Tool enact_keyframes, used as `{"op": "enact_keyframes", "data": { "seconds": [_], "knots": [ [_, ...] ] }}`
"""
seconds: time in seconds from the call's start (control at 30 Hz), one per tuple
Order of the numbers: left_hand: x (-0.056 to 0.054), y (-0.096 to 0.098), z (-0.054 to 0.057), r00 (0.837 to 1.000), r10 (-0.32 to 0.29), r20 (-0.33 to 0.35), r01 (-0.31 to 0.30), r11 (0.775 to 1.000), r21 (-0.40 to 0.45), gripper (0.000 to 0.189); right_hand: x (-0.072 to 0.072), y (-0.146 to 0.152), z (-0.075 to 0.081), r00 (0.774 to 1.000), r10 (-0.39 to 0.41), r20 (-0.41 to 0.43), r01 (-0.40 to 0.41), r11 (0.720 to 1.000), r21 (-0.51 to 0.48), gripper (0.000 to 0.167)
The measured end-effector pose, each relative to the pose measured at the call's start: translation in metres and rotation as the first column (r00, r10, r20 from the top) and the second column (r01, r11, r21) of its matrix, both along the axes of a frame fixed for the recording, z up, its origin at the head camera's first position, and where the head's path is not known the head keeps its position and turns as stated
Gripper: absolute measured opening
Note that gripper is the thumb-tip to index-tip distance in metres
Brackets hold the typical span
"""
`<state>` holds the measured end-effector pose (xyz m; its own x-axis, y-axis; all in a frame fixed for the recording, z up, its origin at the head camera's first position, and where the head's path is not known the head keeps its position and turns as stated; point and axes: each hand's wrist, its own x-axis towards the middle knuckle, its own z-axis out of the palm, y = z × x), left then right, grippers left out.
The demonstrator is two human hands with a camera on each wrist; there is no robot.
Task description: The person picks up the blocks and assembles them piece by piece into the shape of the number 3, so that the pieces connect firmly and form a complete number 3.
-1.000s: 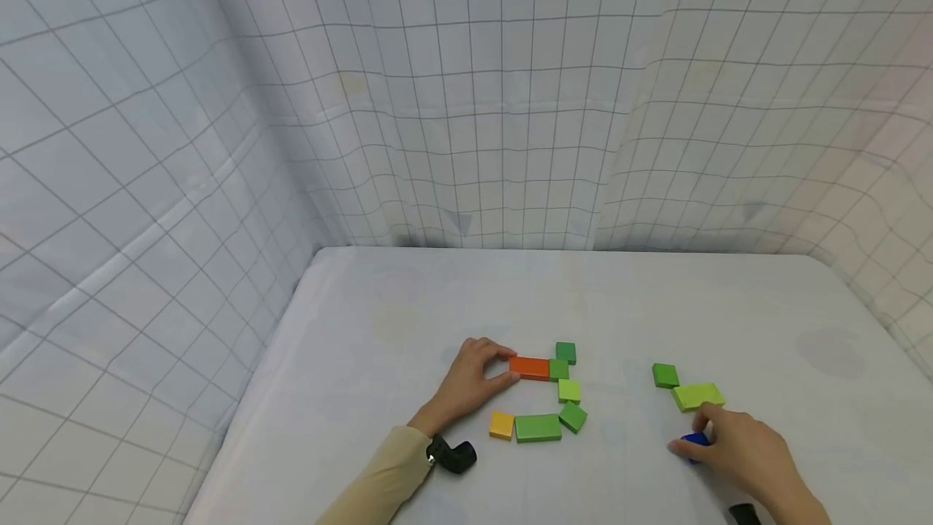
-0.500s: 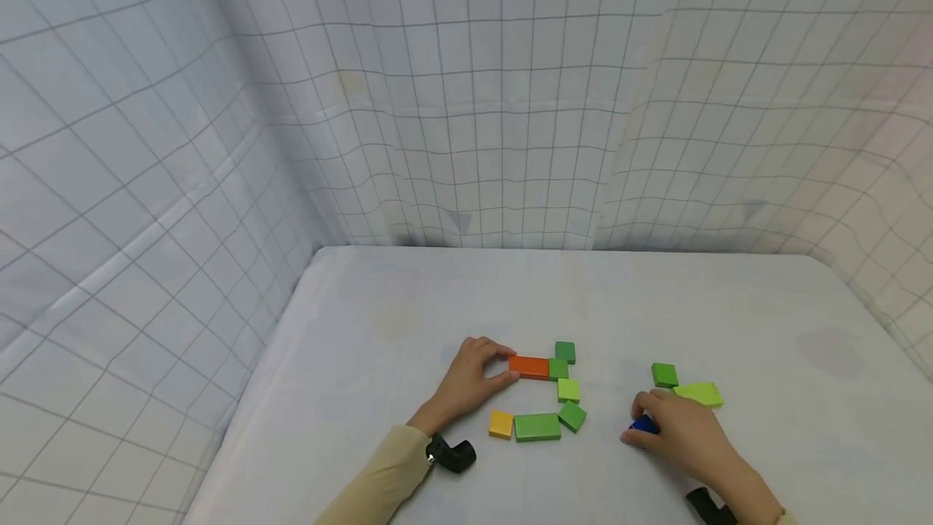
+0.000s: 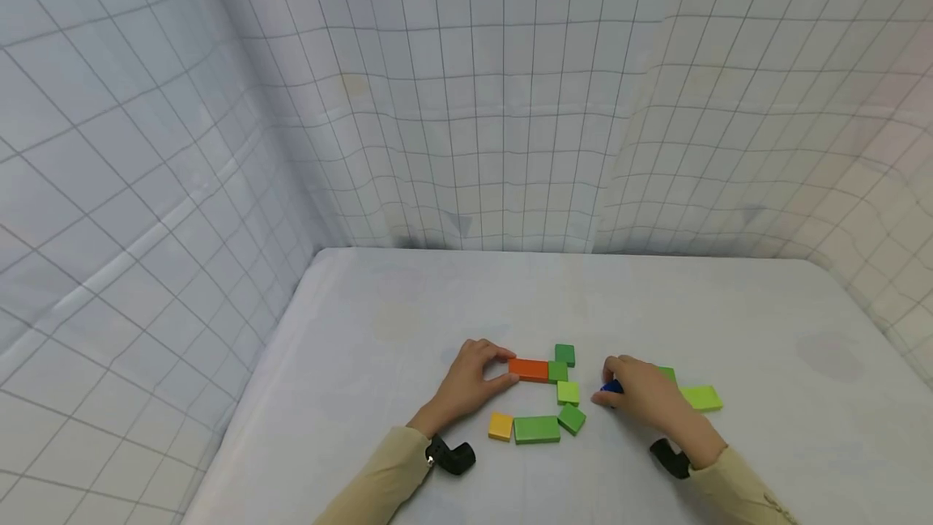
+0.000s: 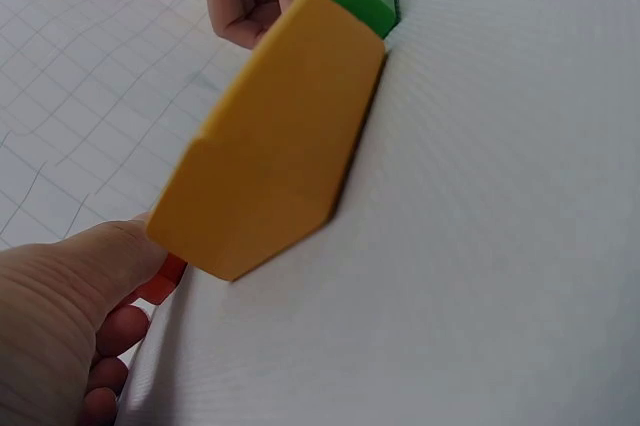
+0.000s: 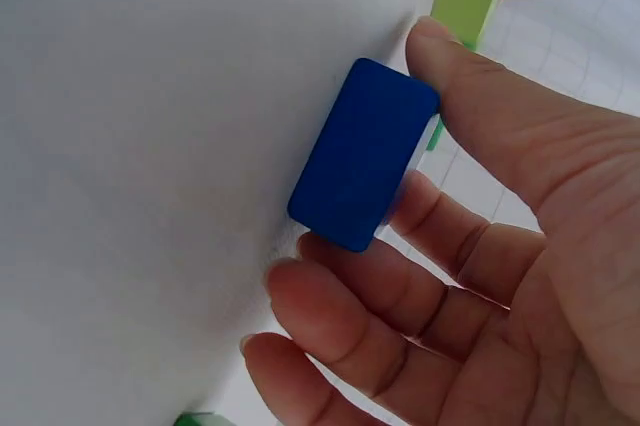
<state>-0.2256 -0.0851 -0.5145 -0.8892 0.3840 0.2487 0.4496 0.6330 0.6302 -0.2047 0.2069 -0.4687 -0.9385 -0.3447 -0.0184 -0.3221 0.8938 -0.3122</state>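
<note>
My left hand (image 3: 466, 386) pinches the left end of an orange-red rectangular block (image 3: 528, 370) lying on the table, thumb at its near side and fingers at its far side. A green block (image 3: 557, 372) adjoins its right end. Just right of the block group, my right hand (image 3: 647, 394) holds a blue block (image 3: 611, 386) between thumb and fingers; the right wrist view shows the blue block's (image 5: 365, 154) broad face turned to the camera. A lime block (image 3: 568, 393) is the closest one to the right thumb. In the left wrist view, a yellow-orange block (image 4: 285, 131) looms large.
A dark green block (image 3: 564, 355) sits behind the row. Toward the front are a tilted green block (image 3: 572, 419), a long green block (image 3: 537, 429) and a yellow block (image 3: 500, 426). Beyond the right hand lie a partly hidden green block (image 3: 666, 373) and a long lime block (image 3: 702, 399).
The right hand has carried the blue block leftward and farther from the person, from the right side up to the block group. The left hand has stayed on the orange-red block.
</note>
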Motion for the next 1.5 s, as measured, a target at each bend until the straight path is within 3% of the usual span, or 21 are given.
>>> {"op": "enact_keyframes", "data": {
  "seconds": [0.2, 0.47, 0.77, 0.97, 1.13, 1.3, 1.5],
  "knots": [
    [0.001, 0.000, -0.001, 1.000, 0.002, -0.007, -0.002, 1.000, 0.010, 0.031, -0.024, -0.003, -0.001, 1.000, 0.009, -0.021, -0.009, 1.000, -0.021, 0.027],
    [0.001, 0.000, -0.002, 1.000, 0.001, 0.004, -0.001, 1.000, 0.009, 0.031, -0.046, -0.011, 0.000, 0.996, -0.074, 0.057, 0.076, 0.996, -0.038, 0.026],
    [0.002, 0.001, -0.002, 1.000, -0.001, -0.002, 0.001, 1.000, 0.008, 0.032, -0.046, -0.008, -0.002, 0.991, -0.113, 0.074, 0.120, 0.988, -0.094, 0.031],
    [0.001, 0.001, -0.002, 1.000, -0.006, 0.000, 0.006, 1.000, 0.007, 0.032, -0.043, 0.002, 0.004, 0.977, -0.115, 0.181, 0.150, 0.970, -0.193, 0.040],
    [0.001, 0.002, 0.001, 1.000, -0.005, -0.005, 0.005, 1.000, 0.002, 0.032, -0.041, 0.011, 0.005, 0.958, -0.159, 0.240, 0.212, 0.953, -0.217, 0.045],
    [0.000, 0.002, 0.001, 1.000, 0.000, -0.005, 0.000, 1.000, -0.005, 0.031, -0.041, 0.010, 0.004, 0.957, -0.190, 0.221, 0.245, 0.933, -0.263, 0.041],
    [-0.001, 0.001, 0.000, 1.000, 0.004, 0.002, -0.004, 1.000, -0.005, 0.031, -0.051, 0.006, 0.001, 0.959, -0.200, 0.200, 0.252, 0.923, -0.290, 0.039]
  ]
}}
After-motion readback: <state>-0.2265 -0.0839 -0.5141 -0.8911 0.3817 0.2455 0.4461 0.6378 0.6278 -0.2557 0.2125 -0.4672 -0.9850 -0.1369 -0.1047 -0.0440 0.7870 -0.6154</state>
